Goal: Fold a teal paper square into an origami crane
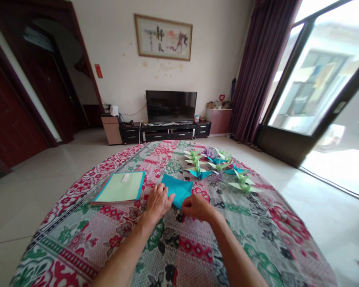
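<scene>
A blue sheet of origami paper (177, 187) lies on the cloth-covered table in front of me, its lower corner between my hands. Along its left edge, my left hand (160, 200) holds the sheet with the thumb on top and the fingers curled. My right hand (196, 205) is closed in a pinch at the lower right edge of the same paper; its fingertips are partly hidden. Beyond and to the right stand several folded paper cranes in green, blue and purple, the nearest blue crane (200, 173) just past the sheet.
A stack of square paper (119, 187), pale green on top with a small white piece on it, lies to the left. The round table wears a patterned tablecloth (194, 249). A television (171, 106) on a low cabinet stands beyond; a glass door (305, 87) is at right.
</scene>
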`<act>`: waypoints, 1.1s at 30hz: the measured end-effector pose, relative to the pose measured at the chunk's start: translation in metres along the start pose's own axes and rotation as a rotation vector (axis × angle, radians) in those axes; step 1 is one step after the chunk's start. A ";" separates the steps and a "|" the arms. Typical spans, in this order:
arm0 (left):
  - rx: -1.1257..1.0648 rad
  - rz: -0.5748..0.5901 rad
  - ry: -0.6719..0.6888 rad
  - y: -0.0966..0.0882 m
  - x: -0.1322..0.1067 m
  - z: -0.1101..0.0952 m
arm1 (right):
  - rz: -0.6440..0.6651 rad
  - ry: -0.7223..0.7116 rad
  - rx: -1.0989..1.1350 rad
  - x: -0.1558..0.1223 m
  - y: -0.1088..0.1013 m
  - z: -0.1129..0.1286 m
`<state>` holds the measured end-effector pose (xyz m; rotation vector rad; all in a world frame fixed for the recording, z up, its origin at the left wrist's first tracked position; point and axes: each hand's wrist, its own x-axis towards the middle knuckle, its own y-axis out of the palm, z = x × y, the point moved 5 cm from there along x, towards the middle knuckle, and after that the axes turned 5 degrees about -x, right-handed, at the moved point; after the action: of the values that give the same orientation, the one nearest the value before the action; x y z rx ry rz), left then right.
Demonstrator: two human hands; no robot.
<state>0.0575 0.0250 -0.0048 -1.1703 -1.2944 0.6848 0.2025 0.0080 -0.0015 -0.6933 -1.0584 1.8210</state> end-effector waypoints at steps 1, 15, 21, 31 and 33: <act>-0.005 0.000 -0.008 0.001 -0.001 0.000 | 0.026 -0.017 0.016 0.000 0.001 -0.001; -0.030 0.015 -0.030 0.015 0.011 0.011 | -0.121 -0.090 -0.229 0.005 0.001 0.011; -0.097 0.035 0.017 0.025 0.020 0.029 | -0.224 -0.215 -0.141 0.006 0.009 0.015; -0.138 0.102 0.007 0.021 0.015 0.029 | -0.119 -0.334 -0.066 0.004 0.009 0.006; -0.138 0.140 -0.012 0.022 0.014 0.028 | -0.072 -0.341 -0.057 0.004 0.011 0.006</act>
<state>0.0379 0.0524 -0.0235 -1.3811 -1.2949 0.7135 0.1912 0.0063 -0.0080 -0.3776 -1.3434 1.8935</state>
